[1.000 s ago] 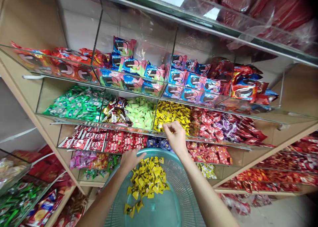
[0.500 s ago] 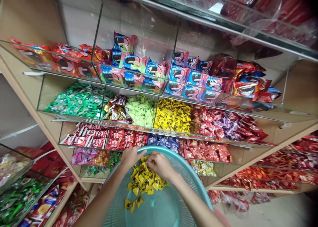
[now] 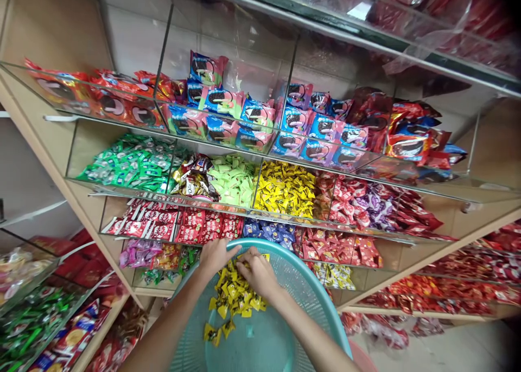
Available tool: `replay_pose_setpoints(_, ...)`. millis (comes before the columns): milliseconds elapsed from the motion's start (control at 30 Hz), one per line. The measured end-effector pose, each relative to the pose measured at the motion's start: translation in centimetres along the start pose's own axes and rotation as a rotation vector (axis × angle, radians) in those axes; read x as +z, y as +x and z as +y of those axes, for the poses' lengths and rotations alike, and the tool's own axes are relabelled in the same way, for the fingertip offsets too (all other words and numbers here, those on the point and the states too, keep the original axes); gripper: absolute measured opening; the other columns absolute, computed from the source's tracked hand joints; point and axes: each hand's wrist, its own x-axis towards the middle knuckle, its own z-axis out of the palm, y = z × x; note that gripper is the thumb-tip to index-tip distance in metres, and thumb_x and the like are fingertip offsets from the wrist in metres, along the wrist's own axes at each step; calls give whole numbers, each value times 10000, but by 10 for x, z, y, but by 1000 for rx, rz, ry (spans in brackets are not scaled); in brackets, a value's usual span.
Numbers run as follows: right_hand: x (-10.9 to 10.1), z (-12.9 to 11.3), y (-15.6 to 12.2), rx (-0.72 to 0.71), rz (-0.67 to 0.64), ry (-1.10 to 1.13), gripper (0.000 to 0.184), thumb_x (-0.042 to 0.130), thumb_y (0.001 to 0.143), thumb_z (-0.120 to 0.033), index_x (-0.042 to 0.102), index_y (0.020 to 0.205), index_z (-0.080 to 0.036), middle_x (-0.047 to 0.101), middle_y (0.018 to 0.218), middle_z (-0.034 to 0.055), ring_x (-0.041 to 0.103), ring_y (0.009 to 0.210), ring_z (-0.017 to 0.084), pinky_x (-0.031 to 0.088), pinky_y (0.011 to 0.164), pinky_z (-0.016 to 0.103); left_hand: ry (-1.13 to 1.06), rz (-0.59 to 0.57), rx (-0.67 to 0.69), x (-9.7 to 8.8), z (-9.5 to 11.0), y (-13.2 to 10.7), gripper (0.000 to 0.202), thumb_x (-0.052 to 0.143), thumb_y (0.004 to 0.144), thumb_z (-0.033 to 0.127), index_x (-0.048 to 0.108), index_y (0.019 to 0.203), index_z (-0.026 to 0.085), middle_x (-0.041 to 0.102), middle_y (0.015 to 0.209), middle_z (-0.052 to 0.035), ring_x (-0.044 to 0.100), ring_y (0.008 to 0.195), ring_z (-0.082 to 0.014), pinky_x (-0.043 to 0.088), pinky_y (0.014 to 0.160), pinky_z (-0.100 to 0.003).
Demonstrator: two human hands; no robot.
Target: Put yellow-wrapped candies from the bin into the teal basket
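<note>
Loses the near side of the teal basket (image 3: 272, 353) below the frame, along with part of both forearms. Hides some of the yellow candies (image 3: 236, 296), heaped on the basket floor towards the far side, beneath the right hand (image 3: 256, 269). Leaves only a sliver of a pink object (image 3: 361, 358) showing beside the basket, too covered to name.

Lays the left hand (image 3: 214, 255) at the far rim, left of centre, with thumb angled out over the inner edge and apart from the fingers. Cannot tell the firmness of that hold, with the fingertips screened from view.

Curls the right fingers inward and down at the top of the heap, near the left thumb. Seems to touch the candies there, as far as the view allows. Cannot make out anything between thumb and fingertips, nor tell a pinch from a gap.

Sets a few yellow pieces just apart from the heap, nearer the frame's bottom. Faces a shelf bin of similar yellow-wrapped candies (image 3: 285, 190) beyond the basket, between pale green packets (image 3: 233, 181) on one side and red and purple ones on the other. Blurs the red bags (image 3: 443, 14) at upper right behind clear plastic, cut off by the frame.
</note>
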Motion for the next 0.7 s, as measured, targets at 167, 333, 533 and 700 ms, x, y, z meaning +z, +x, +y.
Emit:
replay_pose_setpoints(167, -3, -17, -11, -140, -217, -2, 169, 485, 825, -255, 645, 851, -205, 648, 821, 12, 586, 752, 129, 382, 637, 200, -11, -21, -37, -1, 1, 0, 588, 314, 794, 648, 632, 934, 174, 661, 881, -122, 617, 850, -248, 420, 728, -310)
replay_pose_setpoints(333, 39, -22, -31, -304, -817, -81, 159, 607, 711, -369, 681, 780, -246, 655, 669, -32, 578, 593, 133, 358, 476, 200, -6, -9, -10, -4, 2, -1, 572, 323, 803, 632, 634, 923, 168, 673, 836, -97, 624, 794, -237, 419, 679, -291)
replay_pose_setpoints(533, 74, -16, -35, -316, -896, -125, 329, 688, 609, -381, 694, 913, -256, 677, 718, -5, 628, 641, 210, 408, 452, 246, -7, -17, -16, -6, 3, -2, 571, 328, 803, 633, 636, 904, 163, 672, 830, -100, 626, 753, -216, 416, 643, -274)
replay_pose_setpoints(700, 75, -18, -33, -333, -981, -115, 300, 660, 642, -411, 681, 912, -281, 675, 731, -18, 634, 712, 209, 469, 539, 260, 2, 0, 12, -4, 1, -2, 576, 310, 799, 644, 632, 892, 175, 677, 824, -93, 629, 762, -234, 414, 642, -288)
